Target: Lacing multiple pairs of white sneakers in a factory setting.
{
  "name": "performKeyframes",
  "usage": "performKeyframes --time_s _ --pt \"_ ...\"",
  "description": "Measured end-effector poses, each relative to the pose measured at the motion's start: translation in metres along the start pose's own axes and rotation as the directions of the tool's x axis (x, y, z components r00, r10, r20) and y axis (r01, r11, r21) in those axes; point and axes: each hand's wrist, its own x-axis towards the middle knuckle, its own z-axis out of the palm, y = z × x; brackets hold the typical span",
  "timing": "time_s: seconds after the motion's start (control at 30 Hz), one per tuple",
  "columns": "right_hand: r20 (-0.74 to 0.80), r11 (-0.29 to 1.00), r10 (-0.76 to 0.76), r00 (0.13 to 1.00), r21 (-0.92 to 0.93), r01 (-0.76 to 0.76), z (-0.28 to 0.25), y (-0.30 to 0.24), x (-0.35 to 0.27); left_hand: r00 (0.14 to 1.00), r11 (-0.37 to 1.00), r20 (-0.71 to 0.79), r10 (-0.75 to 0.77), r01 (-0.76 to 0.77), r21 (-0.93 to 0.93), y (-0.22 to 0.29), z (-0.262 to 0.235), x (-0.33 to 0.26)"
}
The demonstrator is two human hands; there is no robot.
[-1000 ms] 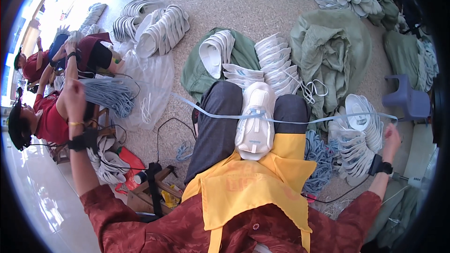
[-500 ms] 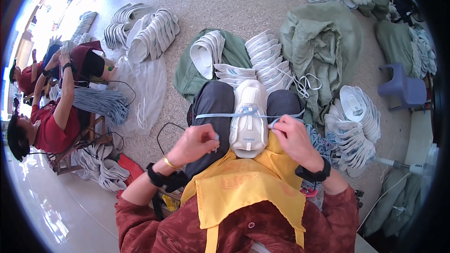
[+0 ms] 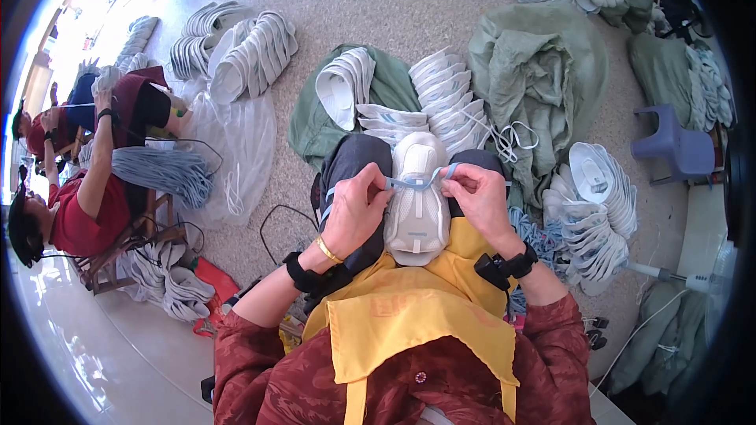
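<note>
A white shoe upper with mesh panels rests between my knees, at the edge of my yellow apron. Across its upper part runs a flat light-blue shoelace, bowed a little between my hands. My left hand pinches the lace at the shoe's left side, thumb and forefinger together. On the right, my right hand has the lace between its fingertips, where it curls up in a small loop. Where the lace's ends lie is partly hidden by my hands and knees.
Stacked white uppers lie just beyond my knees, more at my right. A green cloth sack lies ahead; a purple stool stands far right. A co-worker in red sits at left, near a blue-grey lace bundle.
Both hands have moved up and inward to the shoe upper and now pinch the lace. The lace, stretched straight across before, now bows between them. The co-worker's arms at left have shifted.
</note>
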Motion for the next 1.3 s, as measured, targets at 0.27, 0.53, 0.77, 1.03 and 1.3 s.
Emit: performKeyframes --time_s 0.27,0.53,0.77,1.03,1.3 --pt "0.029 0.993 -0.057 0.998 -0.105 0.06 0.005 0.005 -0.001 0.992 0.968 0.048 -0.113 0.121 -0.218 -0.007 0.004 0.008" --pt "-0.021 0.984 -0.061 0.998 -0.169 0.056 0.007 0.0 0.0 0.99 0.922 0.054 -0.133 0.143 -0.36 -0.012 0.01 0.014" --pt "-0.045 0.982 -0.082 0.996 -0.176 0.073 0.009 0.004 -0.003 0.992 0.968 -0.073 -0.103 0.083 -0.236 -0.005 0.016 0.012" --pt "-0.05 0.967 -0.137 0.989 -0.223 0.123 0.009 -0.002 -0.005 0.991 0.998 -0.132 -0.002 -0.005 -0.055 -0.003 0.021 0.01" --pt "-0.043 0.947 -0.158 0.987 -0.288 0.139 0.01 -0.005 -0.007 0.963 0.979 -0.183 0.199 -0.187 0.085 -0.005 0.024 0.009"
